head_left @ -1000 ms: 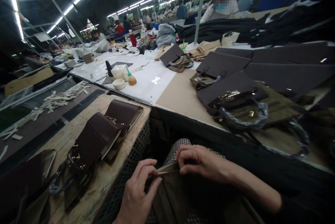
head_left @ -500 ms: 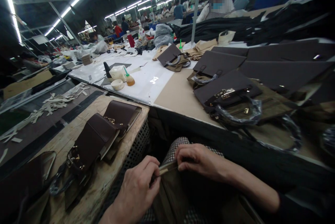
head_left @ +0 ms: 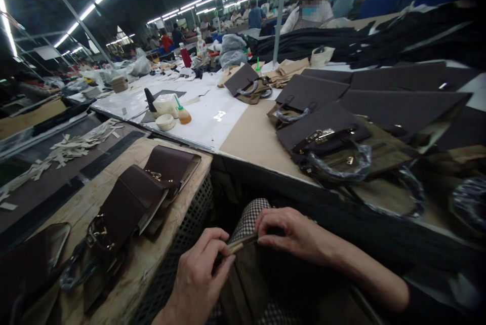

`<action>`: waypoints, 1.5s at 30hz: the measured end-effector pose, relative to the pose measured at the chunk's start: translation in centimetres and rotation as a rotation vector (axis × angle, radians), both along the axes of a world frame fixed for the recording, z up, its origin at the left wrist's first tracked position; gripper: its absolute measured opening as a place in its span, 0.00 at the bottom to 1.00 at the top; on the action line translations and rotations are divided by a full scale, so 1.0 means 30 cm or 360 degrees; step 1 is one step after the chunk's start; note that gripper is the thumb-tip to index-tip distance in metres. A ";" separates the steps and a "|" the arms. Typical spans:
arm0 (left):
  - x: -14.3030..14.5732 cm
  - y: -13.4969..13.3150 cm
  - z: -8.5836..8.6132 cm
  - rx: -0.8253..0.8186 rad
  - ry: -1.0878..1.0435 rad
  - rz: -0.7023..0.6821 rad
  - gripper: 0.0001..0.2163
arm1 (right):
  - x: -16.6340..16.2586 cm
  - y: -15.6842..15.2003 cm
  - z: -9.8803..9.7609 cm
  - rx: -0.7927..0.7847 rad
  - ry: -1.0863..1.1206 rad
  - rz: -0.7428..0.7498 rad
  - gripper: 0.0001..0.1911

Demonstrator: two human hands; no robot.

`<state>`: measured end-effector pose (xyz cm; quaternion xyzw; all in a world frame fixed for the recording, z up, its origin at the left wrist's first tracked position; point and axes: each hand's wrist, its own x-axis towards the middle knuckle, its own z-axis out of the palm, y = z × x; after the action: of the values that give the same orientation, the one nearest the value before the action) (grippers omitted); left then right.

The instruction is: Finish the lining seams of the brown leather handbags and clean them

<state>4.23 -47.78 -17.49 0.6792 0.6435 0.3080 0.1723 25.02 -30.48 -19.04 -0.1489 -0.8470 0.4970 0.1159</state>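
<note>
An olive-brown handbag piece (head_left: 248,272) lies across my lap, its upper edge stretched between both hands. My left hand (head_left: 201,274) pinches that edge between thumb and fingers, where a pale strip shows along it. Higher and to the right, my right hand (head_left: 290,231) pinches the other end of the same edge, with the thumb below and the fingers curled above. Checked cloth (head_left: 256,213) covers my leg under the piece. The lower part of the piece is lost in dark shadow.
Dark brown handbags (head_left: 125,201) lie on the worn wooden board (head_left: 159,244) to the left. More bags (head_left: 326,135) with wrapped handles crowd the table at right. A glue bottle (head_left: 183,114) and a tape roll (head_left: 165,122) stand on the white table. A masked person (head_left: 309,13) is beyond.
The whole view has shifted slightly, so the tables and bags appear a little further left. Both hands keep their pinch on the edge, and the pale strip shows slightly more.
</note>
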 end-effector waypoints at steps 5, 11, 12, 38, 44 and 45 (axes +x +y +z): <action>0.013 0.015 0.064 -0.0262 -0.0176 0.0086 0.07 | -0.020 -0.012 0.013 0.0035 -0.0075 -0.0045 0.04; 0.035 0.026 0.062 -0.0383 -0.0381 0.0275 0.10 | -0.036 -0.027 0.014 0.0102 -0.0178 -0.0117 0.04; 0.035 0.025 0.053 -0.0363 -0.0382 0.0300 0.11 | -0.037 -0.029 0.015 0.0110 -0.0188 -0.0130 0.04; -0.065 0.095 -0.032 -0.0877 -0.1159 0.0191 0.12 | -0.092 -0.008 0.027 0.0077 -0.0461 -0.0284 0.04; -0.082 0.091 -0.048 -0.0903 -0.1040 0.0204 0.09 | -0.006 0.019 0.011 0.0055 -0.0371 -0.0315 0.04; -0.084 0.088 -0.053 -0.0911 -0.1047 0.0198 0.10 | 0.003 0.019 0.008 0.0037 -0.0370 -0.0340 0.03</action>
<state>1.71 -45.13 -19.08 0.4298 0.6534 0.3270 0.5304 25.10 -29.90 -18.80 -0.2931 -0.8398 0.4514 0.0710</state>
